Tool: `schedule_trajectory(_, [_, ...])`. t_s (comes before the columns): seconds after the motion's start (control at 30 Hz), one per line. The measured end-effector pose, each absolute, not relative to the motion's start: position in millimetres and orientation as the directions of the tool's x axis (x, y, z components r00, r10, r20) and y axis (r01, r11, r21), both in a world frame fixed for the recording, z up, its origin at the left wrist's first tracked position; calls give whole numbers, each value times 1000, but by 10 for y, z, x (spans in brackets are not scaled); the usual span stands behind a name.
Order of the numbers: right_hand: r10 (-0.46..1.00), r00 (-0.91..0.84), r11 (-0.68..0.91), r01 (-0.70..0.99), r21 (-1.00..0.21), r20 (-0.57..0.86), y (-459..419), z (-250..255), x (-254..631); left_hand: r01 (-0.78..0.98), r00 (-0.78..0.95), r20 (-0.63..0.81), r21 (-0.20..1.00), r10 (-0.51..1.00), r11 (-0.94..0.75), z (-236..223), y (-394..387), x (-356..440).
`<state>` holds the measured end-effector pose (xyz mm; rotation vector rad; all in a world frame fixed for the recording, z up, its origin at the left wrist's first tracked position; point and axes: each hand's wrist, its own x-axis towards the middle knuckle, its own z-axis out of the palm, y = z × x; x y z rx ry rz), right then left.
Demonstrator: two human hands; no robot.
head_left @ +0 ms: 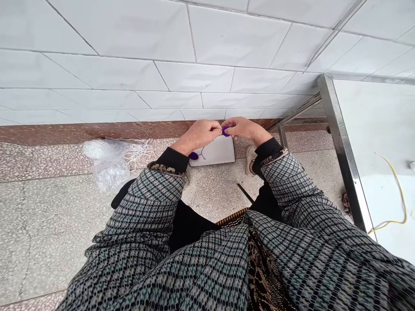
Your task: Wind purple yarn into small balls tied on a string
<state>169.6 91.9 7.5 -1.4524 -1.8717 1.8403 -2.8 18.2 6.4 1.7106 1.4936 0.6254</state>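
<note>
In front of the wall, my right hand (244,128) pinches a small, fuzzy purple piece (225,131) that looks like yarn. My left hand (202,134) is closed just beside it, thumb and finger pressed together close to the purple piece. What sits in the left fingertips is too small to make out. Beneath both hands lies a white flat box or board (217,152) with a dark edge. A dark purple ball-like piece (193,156) rests on its left end, next to a thin greyish stem or cord (203,153).
On the floor to the left are a clear plastic bag (112,170) and white cord (138,151). A metal-framed table (343,151) stands on the right, a yellow cord (402,198) on its white top. The tiled wall (168,77) rises ahead.
</note>
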Motion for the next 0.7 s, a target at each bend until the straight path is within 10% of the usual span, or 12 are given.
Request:
schedule_trajectory(0.27, [762,-534,-448,-28,-894,-366,938,222,1727,510,316,-152,859,936,-32,61,151,94])
schedule_trajectory(0.53, [495,-727,-224,423,-878,-476,876,265,1800,586,155,-179,808,972,56,57,241,-51])
schedule_trajectory(0.7, [691,-499,-151,608,-779,-523,906,132,1716,558,191,-164,829,968,31,16,202,-23])
